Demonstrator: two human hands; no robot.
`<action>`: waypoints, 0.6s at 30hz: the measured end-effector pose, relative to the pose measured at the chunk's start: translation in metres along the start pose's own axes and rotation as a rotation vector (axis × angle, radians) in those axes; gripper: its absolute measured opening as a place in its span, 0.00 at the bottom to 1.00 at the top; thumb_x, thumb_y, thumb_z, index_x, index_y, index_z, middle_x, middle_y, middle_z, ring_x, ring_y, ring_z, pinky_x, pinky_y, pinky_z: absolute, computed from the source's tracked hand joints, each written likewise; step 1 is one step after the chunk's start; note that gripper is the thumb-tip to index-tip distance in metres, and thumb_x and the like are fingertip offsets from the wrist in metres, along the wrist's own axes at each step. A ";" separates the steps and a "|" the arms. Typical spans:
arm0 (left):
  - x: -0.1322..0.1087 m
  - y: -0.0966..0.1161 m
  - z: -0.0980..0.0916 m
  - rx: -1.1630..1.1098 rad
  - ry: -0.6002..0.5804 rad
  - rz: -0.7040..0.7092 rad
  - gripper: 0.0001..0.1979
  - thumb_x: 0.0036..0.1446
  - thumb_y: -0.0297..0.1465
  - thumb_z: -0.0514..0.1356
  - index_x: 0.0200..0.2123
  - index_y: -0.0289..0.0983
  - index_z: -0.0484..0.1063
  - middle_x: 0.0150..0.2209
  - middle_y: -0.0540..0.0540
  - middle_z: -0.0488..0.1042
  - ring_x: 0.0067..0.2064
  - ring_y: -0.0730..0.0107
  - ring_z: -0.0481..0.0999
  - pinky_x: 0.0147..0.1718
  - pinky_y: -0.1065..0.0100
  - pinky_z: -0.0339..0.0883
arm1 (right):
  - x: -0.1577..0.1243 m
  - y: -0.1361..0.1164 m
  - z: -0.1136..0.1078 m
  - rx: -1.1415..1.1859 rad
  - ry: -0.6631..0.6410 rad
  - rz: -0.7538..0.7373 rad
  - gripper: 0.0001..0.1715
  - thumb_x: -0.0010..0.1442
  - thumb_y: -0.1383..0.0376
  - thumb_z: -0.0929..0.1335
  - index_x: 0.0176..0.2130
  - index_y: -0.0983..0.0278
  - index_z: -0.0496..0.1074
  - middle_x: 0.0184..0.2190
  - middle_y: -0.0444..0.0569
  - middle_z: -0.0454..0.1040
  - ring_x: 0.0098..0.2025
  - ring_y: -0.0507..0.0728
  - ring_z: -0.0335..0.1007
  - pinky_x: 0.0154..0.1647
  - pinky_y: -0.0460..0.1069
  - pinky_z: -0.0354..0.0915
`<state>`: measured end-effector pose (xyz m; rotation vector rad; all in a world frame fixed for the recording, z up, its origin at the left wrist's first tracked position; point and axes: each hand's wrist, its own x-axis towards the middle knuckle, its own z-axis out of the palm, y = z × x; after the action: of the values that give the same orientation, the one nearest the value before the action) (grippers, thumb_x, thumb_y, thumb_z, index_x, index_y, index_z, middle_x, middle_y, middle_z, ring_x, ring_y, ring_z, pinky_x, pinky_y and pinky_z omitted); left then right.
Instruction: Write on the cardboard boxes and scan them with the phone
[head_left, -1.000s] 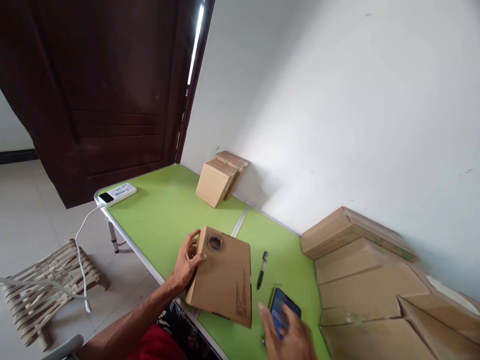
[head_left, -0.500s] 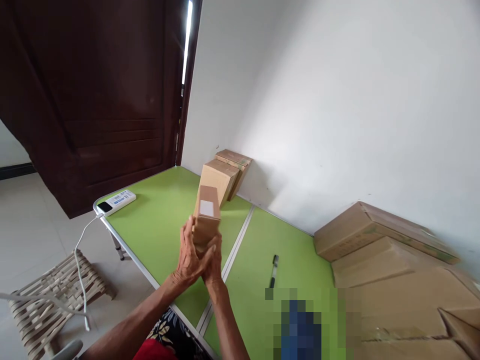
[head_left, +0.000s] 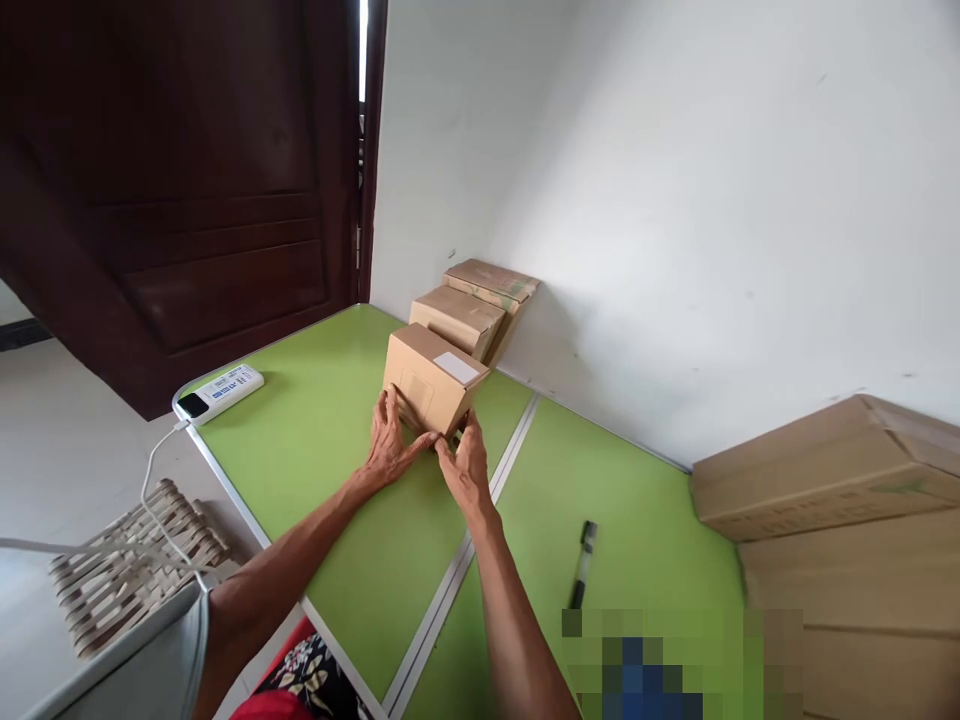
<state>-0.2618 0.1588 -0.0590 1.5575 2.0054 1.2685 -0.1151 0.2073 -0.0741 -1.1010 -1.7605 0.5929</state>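
Between my hands is a small brown cardboard box (head_left: 427,385) with a white label on its top face. It is low over the green folding table, in front of two other cardboard boxes. My left hand (head_left: 388,440) grips its near left side, thumb along the bottom edge. Gripping the lower right side is my right hand (head_left: 466,465), its thumb meeting the left thumb under the near face. The far fingers are partly hidden by the box. Behind it stand a brown box (head_left: 461,318) and another box (head_left: 495,280) against the wall.
A black-capped pen (head_left: 583,565) lies on the green table (head_left: 600,460). At the left corner sits a white power bank (head_left: 221,393) with a cable. Larger cartons (head_left: 810,480) are at right, beside a pixelated dark-blue patch. A woven stool (head_left: 135,565) stands below left.
The labelled box has been lowered towards the table and turned, so its broad face now shows. My hands have moved apart to its two lower sides. The view has shifted slightly.
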 end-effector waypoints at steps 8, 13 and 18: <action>0.022 0.000 0.019 0.215 0.021 -0.112 0.54 0.65 0.54 0.61 0.79 0.34 0.37 0.71 0.23 0.58 0.73 0.34 0.62 0.69 0.35 0.56 | 0.010 0.022 0.040 -0.009 0.102 0.110 0.36 0.66 0.63 0.62 0.70 0.70 0.59 0.61 0.71 0.69 0.65 0.72 0.64 0.66 0.69 0.65; 0.024 0.000 0.016 0.322 0.031 -0.114 0.55 0.64 0.53 0.62 0.79 0.34 0.37 0.71 0.26 0.60 0.73 0.39 0.63 0.68 0.41 0.59 | 0.006 0.013 0.044 0.024 0.116 0.146 0.35 0.66 0.67 0.61 0.70 0.71 0.60 0.63 0.72 0.68 0.67 0.72 0.63 0.69 0.68 0.61; 0.027 0.000 0.015 0.383 0.040 -0.155 0.52 0.64 0.52 0.62 0.77 0.31 0.42 0.67 0.26 0.64 0.70 0.40 0.66 0.67 0.43 0.62 | 0.010 0.005 0.035 0.060 0.064 0.173 0.37 0.62 0.72 0.63 0.69 0.72 0.62 0.64 0.72 0.69 0.68 0.70 0.63 0.70 0.67 0.61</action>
<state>-0.2610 0.1899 -0.0603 1.4996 2.4511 0.9012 -0.1459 0.2216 -0.0888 -1.2246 -1.5936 0.7033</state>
